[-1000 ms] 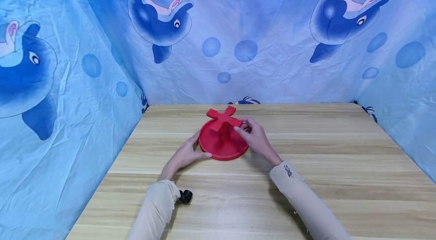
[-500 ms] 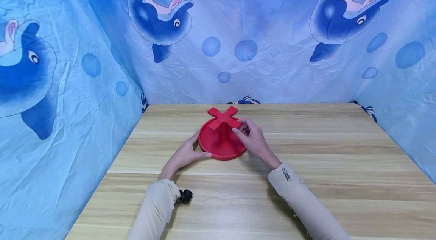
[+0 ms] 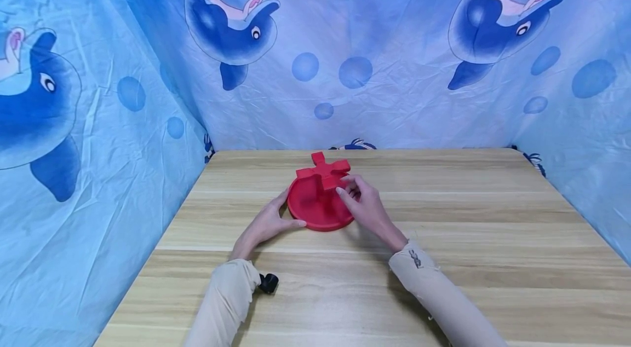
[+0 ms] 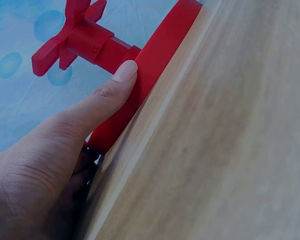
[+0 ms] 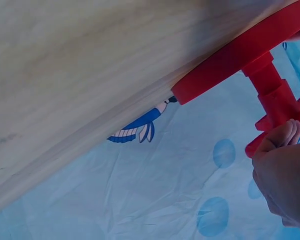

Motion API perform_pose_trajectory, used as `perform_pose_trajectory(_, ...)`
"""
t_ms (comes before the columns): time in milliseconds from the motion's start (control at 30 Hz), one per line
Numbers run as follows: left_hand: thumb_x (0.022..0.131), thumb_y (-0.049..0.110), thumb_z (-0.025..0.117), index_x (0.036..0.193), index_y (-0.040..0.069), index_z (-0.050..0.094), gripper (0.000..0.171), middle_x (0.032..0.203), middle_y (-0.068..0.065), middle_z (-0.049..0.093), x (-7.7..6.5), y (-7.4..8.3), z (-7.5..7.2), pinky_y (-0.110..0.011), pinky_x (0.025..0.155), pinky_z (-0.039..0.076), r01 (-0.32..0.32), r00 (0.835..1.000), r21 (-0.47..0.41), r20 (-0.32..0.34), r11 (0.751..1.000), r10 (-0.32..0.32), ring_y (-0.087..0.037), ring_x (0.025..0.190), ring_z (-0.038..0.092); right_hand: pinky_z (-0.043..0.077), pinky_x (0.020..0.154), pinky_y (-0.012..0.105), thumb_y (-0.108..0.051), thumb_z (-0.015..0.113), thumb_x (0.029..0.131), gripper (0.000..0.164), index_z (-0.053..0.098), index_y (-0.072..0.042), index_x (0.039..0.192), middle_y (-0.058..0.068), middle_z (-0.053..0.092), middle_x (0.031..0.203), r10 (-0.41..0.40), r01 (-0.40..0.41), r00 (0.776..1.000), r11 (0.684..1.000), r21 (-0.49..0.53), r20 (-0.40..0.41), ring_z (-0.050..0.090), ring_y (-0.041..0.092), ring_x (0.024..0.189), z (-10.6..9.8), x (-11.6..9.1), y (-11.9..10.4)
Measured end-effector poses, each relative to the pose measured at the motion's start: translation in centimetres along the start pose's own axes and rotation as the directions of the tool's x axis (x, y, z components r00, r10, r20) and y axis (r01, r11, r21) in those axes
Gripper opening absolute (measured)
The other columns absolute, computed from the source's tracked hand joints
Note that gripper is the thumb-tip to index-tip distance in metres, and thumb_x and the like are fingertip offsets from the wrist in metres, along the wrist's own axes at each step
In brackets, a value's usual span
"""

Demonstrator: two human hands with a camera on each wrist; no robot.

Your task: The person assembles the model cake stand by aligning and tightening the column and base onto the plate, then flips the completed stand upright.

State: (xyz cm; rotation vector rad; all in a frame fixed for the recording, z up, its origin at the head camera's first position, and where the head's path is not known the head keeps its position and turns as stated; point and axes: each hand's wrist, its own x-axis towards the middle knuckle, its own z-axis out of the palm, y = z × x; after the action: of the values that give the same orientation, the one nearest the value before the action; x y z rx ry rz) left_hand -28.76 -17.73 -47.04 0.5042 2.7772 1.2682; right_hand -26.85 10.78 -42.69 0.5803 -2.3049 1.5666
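A red cross-shaped handle [image 3: 323, 170] tops a short stem [image 4: 97, 45] that rises from a round red base [image 3: 308, 213] with a raised rim. The base lies flat on the table. My left hand [image 3: 266, 224] grips its near left rim; the thumb presses the side in the left wrist view, while the other fingers are mostly hidden. At the right, my right hand [image 3: 367, 204] holds one arm of the cross between thumb and curled fingers, above the base. In the right wrist view, these fingertips meet the cross, partly cut off by the frame edge.
The wood-grain table [image 3: 468, 215] extends around the base. A blue sheet [image 3: 394, 111] printed with dolphins hangs behind and at both sides. Near the left cuff sits a small black device [image 3: 268, 283].
The cross has turned on its stem, its arms now pointing in other directions; which way it turned is unclear. My right hand has shifted slightly left. My left hand stays at the rim.
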Motion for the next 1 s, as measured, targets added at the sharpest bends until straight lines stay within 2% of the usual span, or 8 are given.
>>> perform_pose_trajectory(267, 0.077, 0.057, 0.088, 0.166, 0.027, 0.027, 0.111, 0.165, 0.001, 0.033, 0.0, 0.1, -0.1, -0.055, 0.118, 0.033, -0.014, 1.0, -0.025, 0.002, 1.0, 0.014, -0.023, 0.151, 0.03, 0.053, 0.074, 0.023, -0.009, 0.068, 0.1, 0.051, 0.047, -0.001, 0.146, 0.01, 0.063, 0.096, -0.01, 0.01, 0.998, 1.0, -0.006, -0.062, 0.059, 0.023, 0.083, -0.5, 0.8, 0.5)
perform_pose_trajectory(567, 0.077, 0.057, 0.088, 0.166, 0.024, 0.026, 0.113, 0.166, -0.004, 0.032, -0.1, 0.1, -0.1, -0.059, 0.116, 0.034, -0.025, 1.0, -0.004, -0.001, 1.0, 0.025, -0.029, 0.151, 0.03, 0.053, 0.076, 0.027, -0.015, 0.065, 0.104, 0.06, 0.04, -0.003, 0.157, 0.011, 0.063, 0.098, 0.055, -0.056, 0.998, 0.998, -0.041, -0.024, 0.059, 0.024, 0.087, -0.6, 1.8, 1.2)
perform_pose_trajectory(833, 0.077, 0.059, 0.087, 0.166, 0.025, 0.026, 0.113, 0.166, -0.003, 0.032, -0.1, 0.1, -0.1, -0.058, 0.116, 0.035, -0.011, 1.0, -0.003, 0.003, 1.0, 0.011, -0.028, 0.151, 0.029, 0.056, 0.083, 0.035, -0.017, 0.063, 0.105, 0.053, 0.045, -0.006, 0.153, 0.014, 0.064, 0.108, 0.104, -0.104, 0.994, 0.994, -0.024, 0.018, 0.059, 0.027, 0.097, -0.6, 2.4, 1.3)
perform_pose_trajectory(1000, 0.077, 0.06, 0.087, 0.166, 0.024, 0.026, 0.114, 0.166, -0.003, 0.031, -0.1, 0.0, -0.2, -0.058, 0.117, 0.033, -0.008, 1.0, 0.004, 0.003, 1.0, 0.008, -0.028, 0.152, 0.028, 0.055, 0.085, 0.036, -0.014, 0.063, 0.105, 0.044, 0.052, -0.004, 0.146, 0.015, 0.065, 0.108, 0.083, -0.083, 0.997, 0.996, -0.017, 0.009, 0.06, 0.028, 0.098, -0.7, 2.4, 1.5)
